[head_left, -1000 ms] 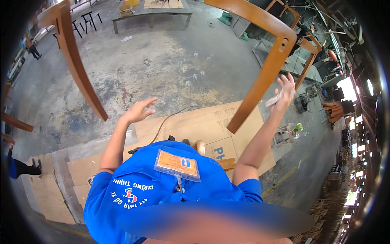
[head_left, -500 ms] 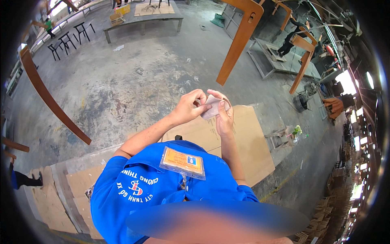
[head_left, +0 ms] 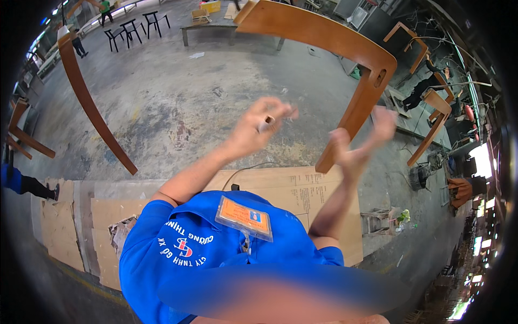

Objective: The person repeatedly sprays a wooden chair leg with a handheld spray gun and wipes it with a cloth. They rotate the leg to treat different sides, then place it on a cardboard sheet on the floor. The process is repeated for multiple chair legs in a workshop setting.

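Observation:
My left hand (head_left: 258, 127) is in front of my chest, fingers curled around a small rolled piece of sandpaper (head_left: 265, 125) with a pale outside and a brown inside. Its fingertips are smeared by motion. My right hand (head_left: 362, 141) is spread, thumb away from the fingers, with nothing in it. It is beside the lower limb of a bent brown wooden chair-frame part (head_left: 324, 31), which hangs ahead to the right. Blur hides whether the hand touches the wood. That part has an oval slot near its corner.
A curved wooden part (head_left: 89, 102) hangs at the left, and more wooden frames (head_left: 431, 108) hang at the right. Cardboard (head_left: 270, 183) covers the floor by me. Black stools (head_left: 129, 31) and a low table (head_left: 216, 24) stand farther off. Other people (head_left: 29, 181) are around.
My hands have come apart: the left keeps the sandpaper, now rolled up, and the right has let go and swung right. The bent wooden part appears closer and more fully in view.

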Demonstrator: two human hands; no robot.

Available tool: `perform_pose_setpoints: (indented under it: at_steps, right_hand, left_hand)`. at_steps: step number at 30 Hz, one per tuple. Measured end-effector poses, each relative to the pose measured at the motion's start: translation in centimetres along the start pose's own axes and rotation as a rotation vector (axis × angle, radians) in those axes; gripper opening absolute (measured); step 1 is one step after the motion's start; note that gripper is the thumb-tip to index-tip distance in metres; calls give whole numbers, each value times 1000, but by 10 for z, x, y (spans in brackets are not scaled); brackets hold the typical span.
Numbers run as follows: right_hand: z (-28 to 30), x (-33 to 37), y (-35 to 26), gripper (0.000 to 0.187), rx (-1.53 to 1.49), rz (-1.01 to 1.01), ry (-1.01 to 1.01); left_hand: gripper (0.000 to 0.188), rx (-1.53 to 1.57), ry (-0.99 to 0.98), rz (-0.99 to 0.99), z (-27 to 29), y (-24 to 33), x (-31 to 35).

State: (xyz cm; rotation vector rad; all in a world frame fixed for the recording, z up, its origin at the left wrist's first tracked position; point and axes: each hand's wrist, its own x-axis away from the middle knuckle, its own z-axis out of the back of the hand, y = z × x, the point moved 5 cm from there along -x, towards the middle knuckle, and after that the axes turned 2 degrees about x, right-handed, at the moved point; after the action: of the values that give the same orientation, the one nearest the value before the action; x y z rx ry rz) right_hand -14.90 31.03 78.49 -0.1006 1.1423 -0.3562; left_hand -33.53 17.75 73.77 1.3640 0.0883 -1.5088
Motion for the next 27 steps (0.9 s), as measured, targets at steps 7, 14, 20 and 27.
perform_pose_setpoints:
  at_steps: [7, 14, 20, 27]
  right_hand:
    - [-26, -20, 79, 75, -971, -548, -504]
    - [-54, -5, 31, 71, -1515, -490, -397]
    - [-86, -4, 11, 70, -1522, -532, -396]
    - [-84, 7, 17, 65, -1445, -547, -278]
  left_hand:
    - [26, -479, 537, -225, 85, 43, -13]
    - [37, -552, 761, -360, 135, 35, 21]
    - [45, -1134, 665, -365, 99, 36, -54]
    - [47, -1075, 615, -464, 61, 9, -98]
